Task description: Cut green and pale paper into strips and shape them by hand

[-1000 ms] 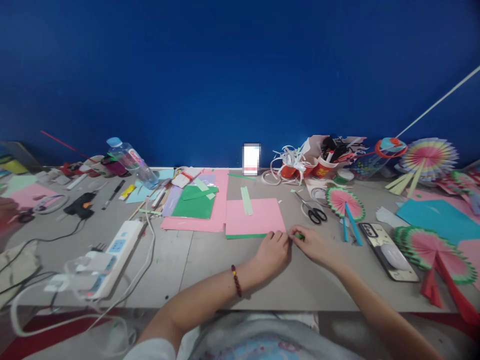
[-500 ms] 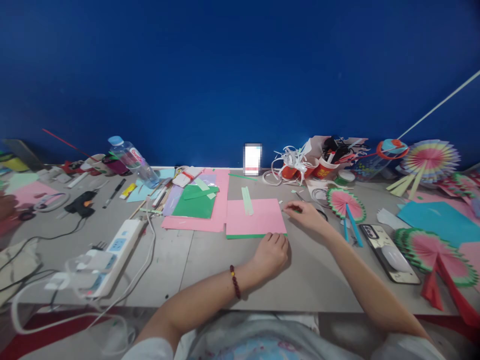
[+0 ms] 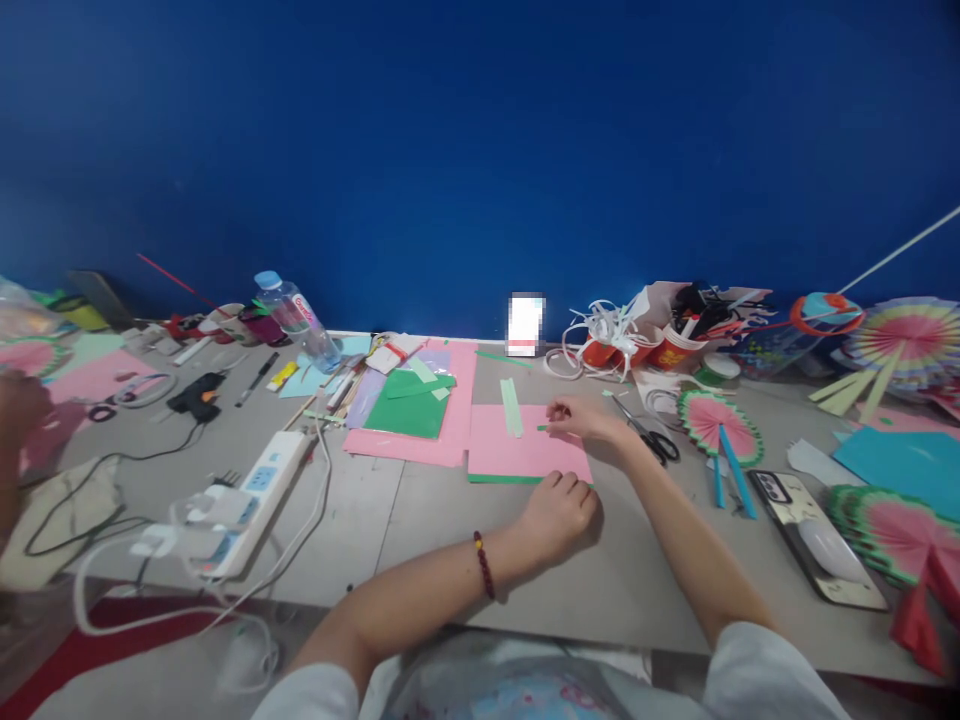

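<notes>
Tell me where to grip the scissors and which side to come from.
Probably the black handles, from the near right: the scissors lie with handles toward the wearer and blades pointing away, while the right arm crowds their left.

Left hand (image 3: 561, 515) at the paper's (image 3: 491, 445) near edge, right hand (image 3: 581, 417) over it; scissors (image 3: 646, 434) right of both, power strip (image 3: 259, 482) left.

Bottle (image 3: 301, 320) tilted before blue wall (image 3: 420, 160); white power strip (image 3: 264, 488) at left; mouse (image 3: 829, 548) atop phone (image 3: 781, 505), right.
</notes>
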The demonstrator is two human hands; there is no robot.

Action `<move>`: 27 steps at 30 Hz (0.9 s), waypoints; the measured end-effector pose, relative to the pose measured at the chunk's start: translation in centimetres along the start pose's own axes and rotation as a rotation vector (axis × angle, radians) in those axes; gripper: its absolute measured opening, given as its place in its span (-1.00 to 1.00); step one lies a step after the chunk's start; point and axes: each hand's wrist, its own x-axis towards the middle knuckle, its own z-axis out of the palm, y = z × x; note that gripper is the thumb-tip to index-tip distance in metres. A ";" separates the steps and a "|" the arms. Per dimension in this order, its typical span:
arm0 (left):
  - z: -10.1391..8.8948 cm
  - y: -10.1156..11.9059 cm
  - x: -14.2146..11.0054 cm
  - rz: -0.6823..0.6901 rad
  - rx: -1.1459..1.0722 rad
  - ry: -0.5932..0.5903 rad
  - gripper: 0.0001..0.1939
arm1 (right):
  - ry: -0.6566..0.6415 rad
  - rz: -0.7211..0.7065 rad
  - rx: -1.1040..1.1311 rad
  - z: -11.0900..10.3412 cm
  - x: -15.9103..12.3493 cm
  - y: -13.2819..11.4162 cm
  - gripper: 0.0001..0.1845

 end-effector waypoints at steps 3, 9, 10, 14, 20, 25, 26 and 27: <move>-0.2 0.1 0.0 0.033 0.006 -0.009 -0.85 | 0.019 -0.042 -0.157 -0.4 -0.1 0.9 -0.84; -0.1 0.2 0.1 0.076 -0.013 -0.017 -0.87 | 0.141 -0.009 -0.328 -0.8 1.3 1.5 -0.83; -0.1 0.2 0.2 0.079 -0.017 -0.018 -0.87 | 0.161 0.009 -0.351 -0.8 1.7 1.4 -0.82; -0.2 0.1 0.2 0.089 -0.026 -0.009 -0.87 | 0.227 0.081 -0.401 -0.4 4.0 0.6 -0.78; -0.6 0.2 0.2 0.147 -0.014 -0.011 -0.86 | 0.357 0.113 -0.432 0.7 5.7 -0.3 -0.82; -0.1 0.2 0.1 0.187 -0.003 0.011 -0.86 | 0.364 0.031 -0.436 2.2 2.2 0.2 -0.79; 0.0 0.2 0.1 0.192 -0.004 0.014 -0.86 | 0.357 0.014 -0.439 2.5 1.4 0.5 -0.79; 0.1 0.2 0.0 0.203 -0.007 0.018 -0.86 | 0.354 -0.003 -0.443 2.9 0.8 0.8 -0.79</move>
